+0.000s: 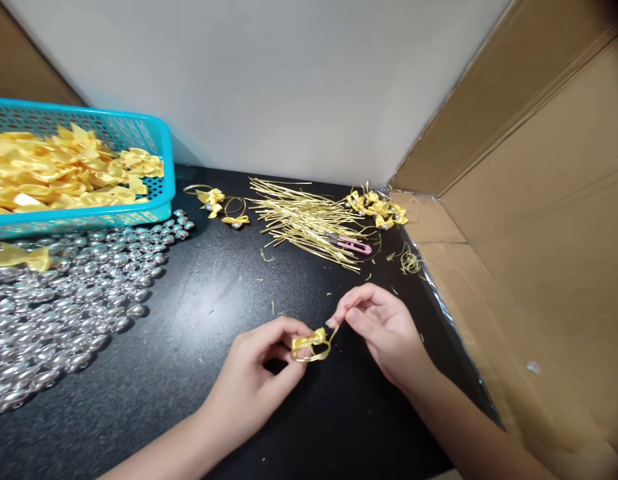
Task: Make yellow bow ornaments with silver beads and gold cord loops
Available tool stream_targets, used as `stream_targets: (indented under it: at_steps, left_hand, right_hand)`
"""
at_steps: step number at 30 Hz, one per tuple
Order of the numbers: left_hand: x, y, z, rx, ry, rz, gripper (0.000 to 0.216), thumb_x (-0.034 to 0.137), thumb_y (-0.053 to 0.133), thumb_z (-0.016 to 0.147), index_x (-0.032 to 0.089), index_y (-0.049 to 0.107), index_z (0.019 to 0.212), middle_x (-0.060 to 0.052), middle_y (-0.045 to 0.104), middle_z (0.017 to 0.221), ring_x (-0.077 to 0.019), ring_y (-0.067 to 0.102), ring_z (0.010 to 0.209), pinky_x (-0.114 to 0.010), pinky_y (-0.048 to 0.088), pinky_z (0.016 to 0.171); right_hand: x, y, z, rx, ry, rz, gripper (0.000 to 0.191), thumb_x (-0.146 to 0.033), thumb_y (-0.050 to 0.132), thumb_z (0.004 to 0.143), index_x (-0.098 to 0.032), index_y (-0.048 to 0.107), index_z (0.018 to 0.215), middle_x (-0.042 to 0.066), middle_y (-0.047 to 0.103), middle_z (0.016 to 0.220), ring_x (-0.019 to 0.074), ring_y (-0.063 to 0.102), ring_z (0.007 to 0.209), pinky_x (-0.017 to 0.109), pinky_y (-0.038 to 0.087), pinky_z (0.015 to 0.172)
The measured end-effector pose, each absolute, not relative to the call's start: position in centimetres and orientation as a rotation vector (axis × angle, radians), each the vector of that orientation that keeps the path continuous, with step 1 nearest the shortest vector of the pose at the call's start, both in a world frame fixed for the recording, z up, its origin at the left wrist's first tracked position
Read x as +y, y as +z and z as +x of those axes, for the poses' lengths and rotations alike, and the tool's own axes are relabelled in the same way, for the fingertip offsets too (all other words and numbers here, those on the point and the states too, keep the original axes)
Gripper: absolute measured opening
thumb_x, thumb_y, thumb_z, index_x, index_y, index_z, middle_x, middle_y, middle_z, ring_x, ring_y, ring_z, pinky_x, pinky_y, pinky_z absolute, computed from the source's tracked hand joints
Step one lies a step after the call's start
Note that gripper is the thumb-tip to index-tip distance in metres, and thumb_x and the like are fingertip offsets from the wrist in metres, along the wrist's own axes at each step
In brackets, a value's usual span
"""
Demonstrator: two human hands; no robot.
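Observation:
My left hand pinches a yellow ribbon bow between thumb and fingers, low over the black table. A loop of gold cord hangs with the bow. To the right, my right hand has thumb and forefinger closed on the free end of that gold cord. Beyond the hands lies a loose pile of cut gold cords. Pink thread snips rest on its right edge. Finished-looking bows with silver beads and cord are heaped behind, and two more bows lie left of the pile.
A turquoise basket full of yellow bows stands at the back left. Many silver beads spread in front of it, with a single yellow bow on them. Cardboard walls edge the right side. Tangled cord scraps lie near the edge.

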State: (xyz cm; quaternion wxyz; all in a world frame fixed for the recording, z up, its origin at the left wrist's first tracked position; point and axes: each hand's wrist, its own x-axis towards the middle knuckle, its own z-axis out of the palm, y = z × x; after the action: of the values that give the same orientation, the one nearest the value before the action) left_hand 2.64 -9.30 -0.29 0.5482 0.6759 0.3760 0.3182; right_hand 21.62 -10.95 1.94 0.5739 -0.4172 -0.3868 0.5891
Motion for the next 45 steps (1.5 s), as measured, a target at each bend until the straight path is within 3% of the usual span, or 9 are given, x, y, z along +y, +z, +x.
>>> stream_targets:
  at_steps: [11, 23, 34, 42, 45]
  left_hand:
    - [-8.7, 0.2, 2.1, 0.836, 0.859, 1.910, 0.013, 0.011, 0.061, 0.084, 0.020, 0.066, 0.091, 0.001, 0.070, 0.077, -0.0104, 0.066, 0.065, -0.017, 0.052, 0.062]
    - [-8.8, 1.1, 2.6, 0.921, 0.732, 1.548, 0.019, 0.010, 0.055, 0.077, 0.016, 0.067, 0.091, -0.005, 0.074, 0.080, -0.0155, 0.070, 0.068, -0.023, 0.056, 0.064]
    - [-8.8, 0.6, 2.5, 0.984, 0.696, 1.507, 0.009, 0.025, 0.066, 0.081, 0.017, 0.070, 0.084, -0.002, 0.074, 0.073, -0.0150, 0.068, 0.068, -0.021, 0.053, 0.063]
    - [-8.7, 0.4, 2.6, 1.027, 0.675, 1.408, 0.012, 0.028, 0.067, 0.081, 0.017, 0.072, 0.083, -0.003, 0.076, 0.075, -0.0169, 0.069, 0.070, -0.023, 0.053, 0.064]
    - [-8.8, 0.4, 2.5, 1.027, 0.684, 1.408, 0.011, 0.027, 0.067, 0.080, 0.017, 0.072, 0.079, -0.003, 0.074, 0.072, -0.0163, 0.067, 0.067, -0.022, 0.052, 0.061]
  right_hand:
    - [-10.6, 3.1, 20.6, -1.388, 1.283, -1.240, 0.008, -0.013, 0.069, 0.077, -0.020, 0.072, 0.077, 0.005, 0.065, 0.098, 0.0176, 0.061, 0.095, 0.034, 0.045, 0.092]
    - [-10.3, 1.4, 20.5, -1.172, 1.395, -1.289, 0.002, -0.021, 0.074, 0.070, -0.021, 0.076, 0.070, 0.004, 0.066, 0.089, 0.0176, 0.061, 0.083, 0.034, 0.046, 0.080]
    - [-10.7, 1.5, 19.9, -1.186, 1.295, -1.291, 0.003, -0.019, 0.074, 0.069, -0.021, 0.076, 0.068, 0.003, 0.066, 0.082, 0.0167, 0.063, 0.078, 0.033, 0.048, 0.077]
    - [-10.8, 1.0, 19.6, -1.255, 1.192, -1.300, 0.005, -0.017, 0.072, 0.072, -0.020, 0.074, 0.070, 0.005, 0.067, 0.082, 0.0180, 0.064, 0.079, 0.032, 0.050, 0.075]
    - [-10.8, 1.1, 19.6, -1.262, 1.144, -1.301, 0.008, -0.017, 0.070, 0.075, -0.020, 0.074, 0.080, 0.005, 0.067, 0.084, 0.0181, 0.064, 0.080, 0.032, 0.051, 0.073]
